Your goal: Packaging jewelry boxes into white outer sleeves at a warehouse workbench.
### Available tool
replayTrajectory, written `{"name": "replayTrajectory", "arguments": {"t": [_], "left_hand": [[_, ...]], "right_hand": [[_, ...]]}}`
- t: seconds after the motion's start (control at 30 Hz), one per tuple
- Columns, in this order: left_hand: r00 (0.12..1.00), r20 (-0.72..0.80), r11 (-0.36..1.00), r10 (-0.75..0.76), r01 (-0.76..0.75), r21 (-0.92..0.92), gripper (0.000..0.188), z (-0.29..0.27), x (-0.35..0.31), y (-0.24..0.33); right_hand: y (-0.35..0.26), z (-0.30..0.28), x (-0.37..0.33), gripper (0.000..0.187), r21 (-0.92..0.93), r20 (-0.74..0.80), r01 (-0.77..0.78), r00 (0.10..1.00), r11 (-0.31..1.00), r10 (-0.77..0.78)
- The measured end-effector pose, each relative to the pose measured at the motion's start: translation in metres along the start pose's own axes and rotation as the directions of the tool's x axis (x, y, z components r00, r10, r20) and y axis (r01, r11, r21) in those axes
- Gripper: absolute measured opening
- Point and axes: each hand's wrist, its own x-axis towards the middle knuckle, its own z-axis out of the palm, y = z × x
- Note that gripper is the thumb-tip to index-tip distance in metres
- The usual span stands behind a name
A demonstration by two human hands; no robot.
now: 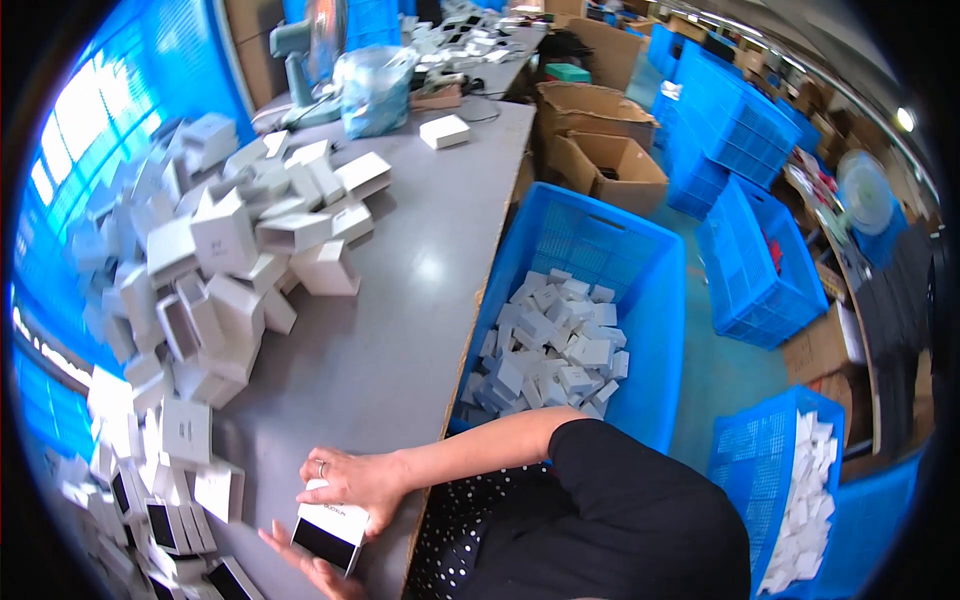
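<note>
My right hand, with a ring on one finger, grips a small white box from above, close to the table's near edge. Dark print marks the box's white upper part, and a black panel covers its lower part. At the lower left of the box is my left hand, its fingers stretched out beside the box's edge; whether they touch it is hard to see. To the left lie several white boxes with black panels, next to white box sleeves.
White open-ended sleeves heap along the left of the grey table. A blue crate holding white boxes stands right of the table. Farther off are cardboard cartons, stacked blue crates, a fan and a plastic bag.
</note>
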Motion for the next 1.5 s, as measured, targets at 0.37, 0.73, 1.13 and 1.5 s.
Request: {"name": "replayTrajectory", "arguments": {"t": [0.37, 0.73, 1.13, 1.5], "left_hand": [[0.922, 0.030, 0.360, 0.387, -0.181, 0.915, 0.071, -0.076, 0.018, 0.027], [0.919, -0.122, 0.156, 0.375, 0.067, 0.985, 0.056, -0.145, 0.027, 0.007], [0.990, -0.009, 0.282, 0.139, -0.031, 0.959, 0.074, -0.082, -0.046, 0.057], [0.983, 0.183, 0.376, -0.012, -0.166, 0.912, 0.086, -0.078, -0.031, 0.047]], "right_hand": [[-0.052, -0.139, -0.012, 0.095, -0.548, 0.411, -0.239, 0.757, 0.802, 0.507], [0.095, -0.027, 0.226, 0.085, -0.681, 0.034, -0.017, 0.998, 0.732, 0.054], [0.027, -0.042, 0.107, 0.050, -0.620, 0.211, 0.355, 0.934, 0.700, -0.287], [0.038, -0.084, 0.116, 0.043, -0.416, 0.414, -0.181, 0.835, 0.891, 0.363]]}}
